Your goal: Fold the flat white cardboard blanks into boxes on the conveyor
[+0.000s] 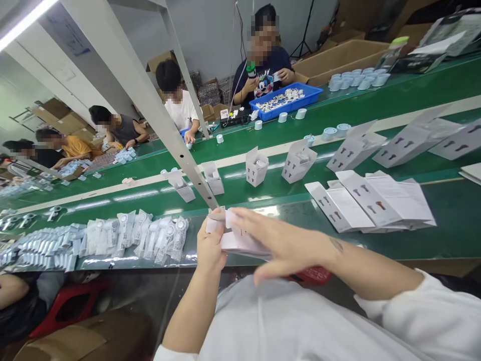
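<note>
A white box (240, 242) with an open end is between my two hands, above the near edge of the green work surface. My left hand (212, 245) grips its left end, with the fingers wrapped round it. Across its right side lies my right hand (281, 245), fingers stretched out and thumb spread apart, the palm against the box. The lower part of the box is partly hidden by this hand. To the right, several flattened white boxes (376, 203) are piled. Bagged parts (161, 238) lie in rows to the left.
Upright open boxes (256, 168) stand on the green conveyor (240, 193) beyond my hands. A slanted metal post (165, 120) rises just ahead. Across the line, several people work near a blue tray (287, 103) of small parts. A red stool (71, 303) is at lower left.
</note>
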{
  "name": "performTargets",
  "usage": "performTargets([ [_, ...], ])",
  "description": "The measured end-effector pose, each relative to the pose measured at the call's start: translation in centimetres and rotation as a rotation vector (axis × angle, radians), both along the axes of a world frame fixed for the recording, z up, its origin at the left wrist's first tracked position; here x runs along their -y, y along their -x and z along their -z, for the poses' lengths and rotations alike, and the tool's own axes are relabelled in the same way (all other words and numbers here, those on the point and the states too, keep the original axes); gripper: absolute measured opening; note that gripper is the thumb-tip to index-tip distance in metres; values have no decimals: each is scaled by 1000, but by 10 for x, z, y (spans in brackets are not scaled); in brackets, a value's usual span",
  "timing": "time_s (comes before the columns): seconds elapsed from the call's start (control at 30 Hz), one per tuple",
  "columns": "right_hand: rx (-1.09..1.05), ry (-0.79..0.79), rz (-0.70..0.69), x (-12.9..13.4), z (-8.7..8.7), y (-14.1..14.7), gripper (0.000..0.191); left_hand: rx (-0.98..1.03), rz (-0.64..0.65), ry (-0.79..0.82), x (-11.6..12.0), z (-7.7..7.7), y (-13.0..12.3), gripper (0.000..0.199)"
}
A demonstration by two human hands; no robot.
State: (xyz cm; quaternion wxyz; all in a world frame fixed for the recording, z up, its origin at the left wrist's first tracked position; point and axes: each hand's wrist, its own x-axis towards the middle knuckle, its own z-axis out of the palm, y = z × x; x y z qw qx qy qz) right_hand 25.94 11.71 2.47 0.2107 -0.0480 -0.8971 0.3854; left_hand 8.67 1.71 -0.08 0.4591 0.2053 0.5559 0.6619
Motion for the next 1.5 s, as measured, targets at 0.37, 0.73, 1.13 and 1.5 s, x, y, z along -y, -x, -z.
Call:
performTargets([
  [0.37,-166,-44,45,-2,14,14,58,-1,418,-114,13,-10,35,93],
  [0.73,205,55,88,-17,-7,10,75,202,104,-67,-22,1,6,63],
  [1.13,-341,-91,517,25,38,15,69,-65,494,-190,-29,1,17,40],
  [1.5,-298,122,492,26,47,-22,85,102,399,-112,-28,-4,-30,41],
])
